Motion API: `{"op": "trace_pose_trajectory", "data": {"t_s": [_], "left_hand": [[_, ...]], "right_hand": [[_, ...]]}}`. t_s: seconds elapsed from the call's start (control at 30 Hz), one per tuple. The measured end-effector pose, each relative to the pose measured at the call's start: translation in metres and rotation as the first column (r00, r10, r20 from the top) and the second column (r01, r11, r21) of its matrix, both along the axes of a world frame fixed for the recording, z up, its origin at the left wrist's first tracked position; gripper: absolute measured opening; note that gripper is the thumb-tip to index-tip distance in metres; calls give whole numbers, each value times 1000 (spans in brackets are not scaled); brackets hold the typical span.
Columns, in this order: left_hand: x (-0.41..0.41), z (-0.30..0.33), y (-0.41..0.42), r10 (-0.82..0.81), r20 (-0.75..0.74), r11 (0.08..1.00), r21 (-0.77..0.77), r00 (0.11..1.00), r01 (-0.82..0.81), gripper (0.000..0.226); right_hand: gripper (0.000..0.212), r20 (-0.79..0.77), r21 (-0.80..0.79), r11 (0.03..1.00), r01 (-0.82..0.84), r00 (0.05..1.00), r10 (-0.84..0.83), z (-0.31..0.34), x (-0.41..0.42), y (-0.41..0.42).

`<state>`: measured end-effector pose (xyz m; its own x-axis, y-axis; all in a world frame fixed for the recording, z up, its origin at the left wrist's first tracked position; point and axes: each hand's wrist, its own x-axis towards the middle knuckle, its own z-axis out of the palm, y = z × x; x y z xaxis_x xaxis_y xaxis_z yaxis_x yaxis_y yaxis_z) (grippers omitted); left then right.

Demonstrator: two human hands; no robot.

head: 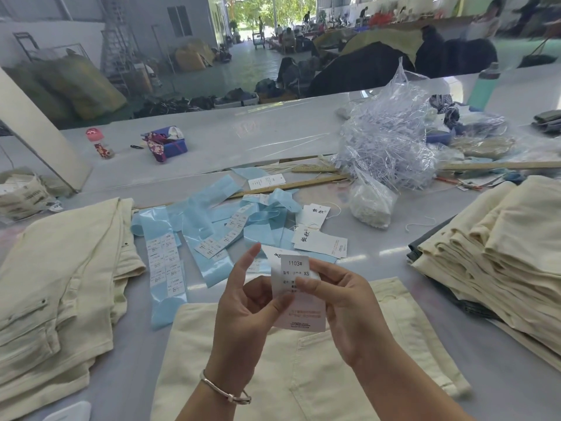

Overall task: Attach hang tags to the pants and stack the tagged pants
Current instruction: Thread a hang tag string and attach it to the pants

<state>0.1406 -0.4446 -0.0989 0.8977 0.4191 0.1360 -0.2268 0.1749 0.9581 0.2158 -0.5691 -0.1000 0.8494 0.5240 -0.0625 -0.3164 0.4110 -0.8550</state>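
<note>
On a long grey counter in an open garment workshop, cream pants lie in three lots: a folded stack at right, a looser pile at left, and one pair spread flat directly below the worker's hands. Between the piles, blue backing strips carrying size stickers trail across the counter, near a few loose hang tags and a bag of clear plastic fasteners. The left hand and right hand both pinch one hang tag held above the flat pair, thumbs pressing a white sticker marked "1103#" and "XS" onto its upper part. The step appears to be labelling the tag before it goes on the pants; done well, the sticker should sit square, be smoothed from one edge to avoid wrinkles, and its size be checked against the garment beneath.
</note>
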Motion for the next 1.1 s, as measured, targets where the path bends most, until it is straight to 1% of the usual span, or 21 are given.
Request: {"op": "trace_pose_trajectory", "data": {"t_s": [0.07,0.17,0.3,0.37,0.47,0.57,0.6,0.67,0.73,0.83,0.9,0.97,1.07,1.1], "left_hand": [[0,-3,1,-12,-10,1000,23,1000,12,78],[2,-7,1,-21,-32,1000,1,999,21,79],[5,-12,-2,-50,-54,999,7,997,50,81],[5,-15,-2,-54,-72,998,19,996,56,78],[5,-17,-3,-71,-87,997,9,994,72,65],[10,-18,-8,-68,-101,998,1,993,68,41],[13,-18,-9,-69,-108,998,1,992,70,37],[20,-20,-13,-96,-107,995,-15,990,95,34],[28,-23,-17,-103,-101,994,-30,990,101,31],[41,-29,-25,-71,-129,997,-10,989,71,24],[51,-31,-33,-39,-160,999,19,986,42,20],[63,-34,-43,22,-175,998,67,984,-10,25],[85,-41,-58,148,-173,970,217,974,-109,46],[92,-44,-62,181,-168,955,264,969,-133,49]], "right_hand": [[50,-58,-14,999,30,998,-31,1,4,0],[56,-87,-52,992,111,990,-115,3,10,0],[54,-104,-45,985,169,979,-173,7,15,1],[53,-111,-44,977,210,971,-214,8,18,0],[47,-41,-68,961,267,962,-270,7,15,0],[41,103,-109,935,337,939,-327,2,8,3],[41,154,-130,925,358,928,-338,0,6,3],[41,225,-157,910,384,911,-346,-5,7,3],[39,243,-152,904,399,902,-357,-9,10,2],[33,274,-149,896,419,888,-370,-14,14,-2],[34,303,-163,881,443,873,-383,-17,20,-6],[37,303,-177,867,466,864,-402,-21,30,-11],[36,265,-216,853,475,869,-417,-29,51,-22],[35,263,-236,848,474,871,-415,-32,60,-27]]}}
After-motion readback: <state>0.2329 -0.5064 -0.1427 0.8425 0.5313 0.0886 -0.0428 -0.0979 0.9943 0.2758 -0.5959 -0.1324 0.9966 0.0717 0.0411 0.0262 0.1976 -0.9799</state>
